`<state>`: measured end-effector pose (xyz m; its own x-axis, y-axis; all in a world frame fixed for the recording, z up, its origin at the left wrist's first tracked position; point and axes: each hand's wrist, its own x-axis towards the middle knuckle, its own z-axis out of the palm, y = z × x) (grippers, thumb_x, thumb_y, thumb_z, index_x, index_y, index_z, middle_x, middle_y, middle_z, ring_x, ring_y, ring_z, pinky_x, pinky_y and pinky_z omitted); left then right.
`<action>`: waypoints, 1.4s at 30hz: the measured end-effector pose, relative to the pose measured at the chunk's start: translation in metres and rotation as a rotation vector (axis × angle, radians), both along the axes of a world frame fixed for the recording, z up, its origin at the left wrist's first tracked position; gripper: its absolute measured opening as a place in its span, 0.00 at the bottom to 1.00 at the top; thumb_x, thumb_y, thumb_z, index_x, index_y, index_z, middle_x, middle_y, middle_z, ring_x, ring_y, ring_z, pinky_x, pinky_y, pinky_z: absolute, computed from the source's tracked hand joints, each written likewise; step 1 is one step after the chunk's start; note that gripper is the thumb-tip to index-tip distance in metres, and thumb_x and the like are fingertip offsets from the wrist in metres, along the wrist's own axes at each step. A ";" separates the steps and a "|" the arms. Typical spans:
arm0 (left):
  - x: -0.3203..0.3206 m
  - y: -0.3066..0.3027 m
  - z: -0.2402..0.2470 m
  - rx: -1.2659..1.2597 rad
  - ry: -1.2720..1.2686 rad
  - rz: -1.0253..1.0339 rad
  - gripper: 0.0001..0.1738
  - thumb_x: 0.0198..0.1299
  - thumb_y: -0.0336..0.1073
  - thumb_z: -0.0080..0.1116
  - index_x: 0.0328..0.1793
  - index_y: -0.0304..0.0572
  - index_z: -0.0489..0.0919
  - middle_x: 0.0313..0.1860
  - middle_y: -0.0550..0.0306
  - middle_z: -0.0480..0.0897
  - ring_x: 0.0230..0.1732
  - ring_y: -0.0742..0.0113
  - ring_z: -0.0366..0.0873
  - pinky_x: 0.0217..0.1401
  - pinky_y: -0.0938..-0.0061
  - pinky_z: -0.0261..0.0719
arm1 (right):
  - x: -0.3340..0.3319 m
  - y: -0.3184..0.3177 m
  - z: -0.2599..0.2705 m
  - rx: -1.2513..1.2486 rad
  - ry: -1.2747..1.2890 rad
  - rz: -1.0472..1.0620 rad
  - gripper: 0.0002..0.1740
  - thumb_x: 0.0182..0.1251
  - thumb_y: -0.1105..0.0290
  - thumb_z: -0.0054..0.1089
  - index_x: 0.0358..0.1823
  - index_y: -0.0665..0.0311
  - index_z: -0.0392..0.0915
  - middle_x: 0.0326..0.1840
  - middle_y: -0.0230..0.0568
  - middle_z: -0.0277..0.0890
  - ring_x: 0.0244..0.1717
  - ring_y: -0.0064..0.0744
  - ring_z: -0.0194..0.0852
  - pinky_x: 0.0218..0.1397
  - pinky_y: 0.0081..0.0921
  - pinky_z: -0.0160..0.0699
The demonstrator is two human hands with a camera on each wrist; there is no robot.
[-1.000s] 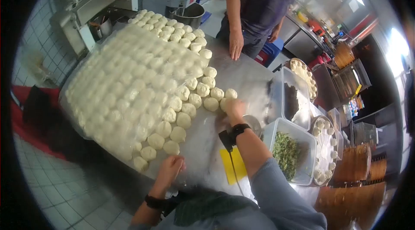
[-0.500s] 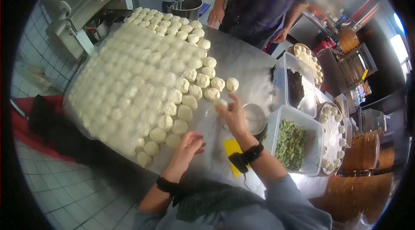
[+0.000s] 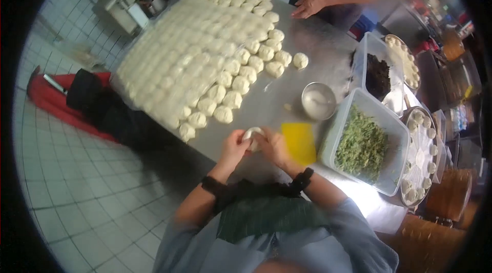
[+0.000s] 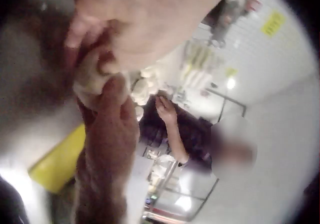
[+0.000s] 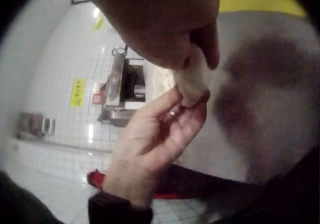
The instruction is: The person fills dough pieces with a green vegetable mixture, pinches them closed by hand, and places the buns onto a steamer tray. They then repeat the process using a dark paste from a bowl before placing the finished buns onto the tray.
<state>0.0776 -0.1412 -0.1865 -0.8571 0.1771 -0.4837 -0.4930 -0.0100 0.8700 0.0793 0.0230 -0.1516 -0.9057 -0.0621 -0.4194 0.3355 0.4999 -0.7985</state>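
Both hands hold one piece of white dough low over the near edge of the metal table. My left hand grips it from the left, and my right hand pinches its other side. In the left wrist view the dough looks rounded, with the right thumb pressed on it. The right wrist view shows the dough stretched between the fingers of both hands. Ahead lie rows of uncovered dough balls, with one ball apart at the right end.
A plastic sheet covers most dough balls. To the right are a metal bowl, a flat yellow piece, a tub of chopped greens, a tub of dark filling and round trays of small buns. Another person's hand is across the table.
My right hand took a dough ball from the end of the rows and brought it back towards my body. The left hand now holds it too. The other person's hand has shifted.
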 end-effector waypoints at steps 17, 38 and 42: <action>-0.020 0.003 -0.015 -0.205 0.151 -0.028 0.12 0.69 0.35 0.44 0.39 0.33 0.74 0.22 0.57 0.77 0.21 0.71 0.76 0.22 0.77 0.76 | 0.036 0.040 -0.035 0.261 0.824 0.633 0.32 0.65 0.62 0.55 0.68 0.65 0.61 0.73 0.48 0.56 0.73 0.48 0.53 0.74 0.46 0.51; -0.020 -0.004 0.047 0.219 -0.073 0.197 0.28 0.64 0.56 0.51 0.57 0.40 0.72 0.46 0.57 0.77 0.53 0.64 0.74 0.55 0.65 0.73 | 0.012 0.030 0.074 -0.225 0.321 0.144 0.13 0.57 0.67 0.64 0.42 0.63 0.76 0.32 0.43 0.79 0.36 0.38 0.79 0.40 0.31 0.77; 0.014 0.058 0.090 0.976 -0.437 0.096 0.34 0.67 0.60 0.42 0.59 0.33 0.72 0.58 0.44 0.76 0.61 0.49 0.72 0.64 0.55 0.70 | 0.052 0.091 0.110 -0.207 0.544 0.195 0.16 0.59 0.71 0.63 0.49 0.62 0.75 0.37 0.42 0.79 0.38 0.35 0.80 0.41 0.30 0.79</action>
<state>0.0915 -0.0834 -0.0962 -0.6752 0.5940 -0.4373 -0.7196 -0.6608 0.2135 0.1311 0.1141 -0.0420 -0.9504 -0.2787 0.1382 -0.2293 0.3270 -0.9168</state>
